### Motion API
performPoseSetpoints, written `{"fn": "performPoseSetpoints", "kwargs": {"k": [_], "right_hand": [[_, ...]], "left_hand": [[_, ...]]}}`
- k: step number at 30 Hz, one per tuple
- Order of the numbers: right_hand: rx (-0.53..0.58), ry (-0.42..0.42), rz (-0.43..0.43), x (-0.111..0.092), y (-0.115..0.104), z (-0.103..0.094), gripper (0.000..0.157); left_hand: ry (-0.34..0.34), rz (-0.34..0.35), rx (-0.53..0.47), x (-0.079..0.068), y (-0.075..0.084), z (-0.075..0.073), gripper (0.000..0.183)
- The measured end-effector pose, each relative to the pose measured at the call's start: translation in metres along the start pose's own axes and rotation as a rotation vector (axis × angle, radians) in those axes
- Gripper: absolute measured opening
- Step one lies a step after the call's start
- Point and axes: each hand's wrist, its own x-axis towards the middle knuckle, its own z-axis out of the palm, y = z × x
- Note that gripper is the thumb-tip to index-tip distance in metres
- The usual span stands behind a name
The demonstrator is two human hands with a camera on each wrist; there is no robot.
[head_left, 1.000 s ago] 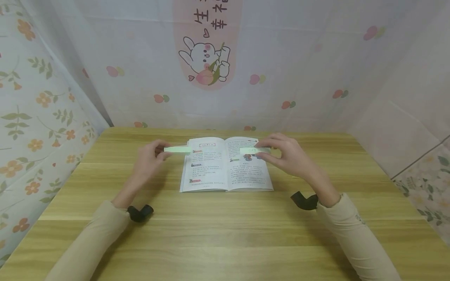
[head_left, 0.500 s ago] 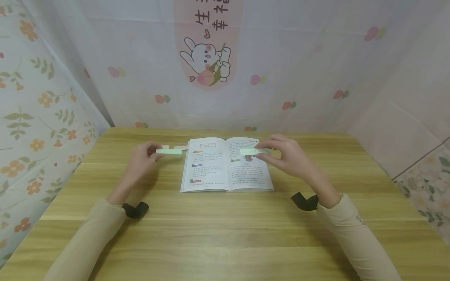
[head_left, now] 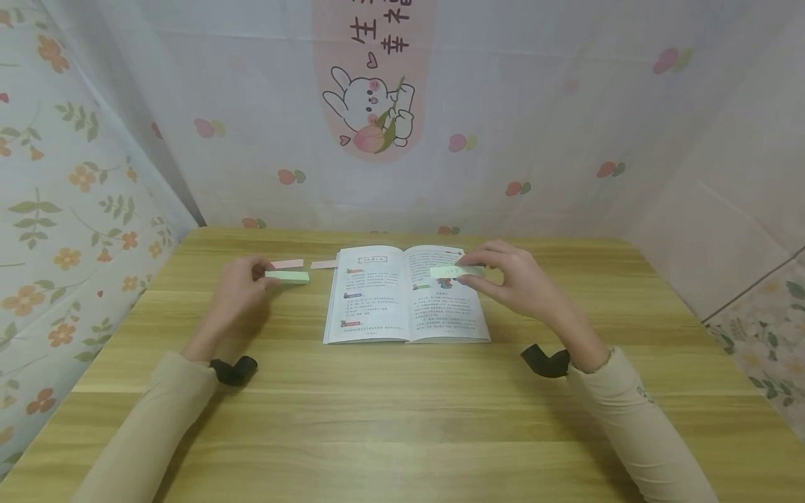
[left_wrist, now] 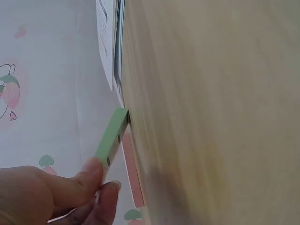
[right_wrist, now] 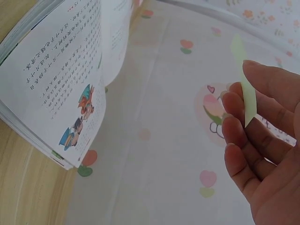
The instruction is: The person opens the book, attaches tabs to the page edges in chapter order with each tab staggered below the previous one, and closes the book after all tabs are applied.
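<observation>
An open book [head_left: 371,300] lies on the wooden table, its two printed pages facing up. To its left, my left hand [head_left: 239,286] pinches a narrow pad of green sticky notes [left_wrist: 112,133] between thumb and fingers, just over the table. Behind that pad lies a pink sticky-note pad [head_left: 287,263]. A pink sticky note [head_left: 323,265] juts out from the book's left edge. Over the right page, my right hand [head_left: 506,272] holds a single green sticky note [right_wrist: 249,101] by one end. That strip overlaps the page's coloured picture [head_left: 445,283] in the head view.
The wooden table [head_left: 377,419] reaches back to a white curtain [head_left: 534,91] printed with fruit and a rabbit. A floral curtain [head_left: 69,209] hangs along the left side. Black curved pieces [head_left: 234,370] show at both wrists.
My left hand has moved left with the green pad, away from the book's left page, so the pink pad and pink note now show. My right hand stays over the right page.
</observation>
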Motion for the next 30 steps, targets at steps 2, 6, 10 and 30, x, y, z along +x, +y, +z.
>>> {"fn": "performPoseSetpoints", "kwargs": {"k": [2,6,10,30], "right_hand": [[0.0,0.003,-0.005,0.0,0.0,0.0,0.022],[0.0,-0.001,-0.007,0.0,-0.001,0.0,0.021],[0.001,-0.015,0.004,0.001,-0.002,-0.001,0.021],[0.017,-0.035,0.026,0.001,-0.003,-0.001,0.021]], "left_hand": [[-0.018,-0.014,0.018,0.0,-0.001,-0.002,0.02],[-0.046,-0.029,0.051,0.0,-0.005,-0.005,0.024],[-0.063,-0.064,0.081,-0.001,-0.007,-0.007,0.027],[-0.158,-0.122,0.211,-0.002,-0.012,-0.011,0.026]]}}
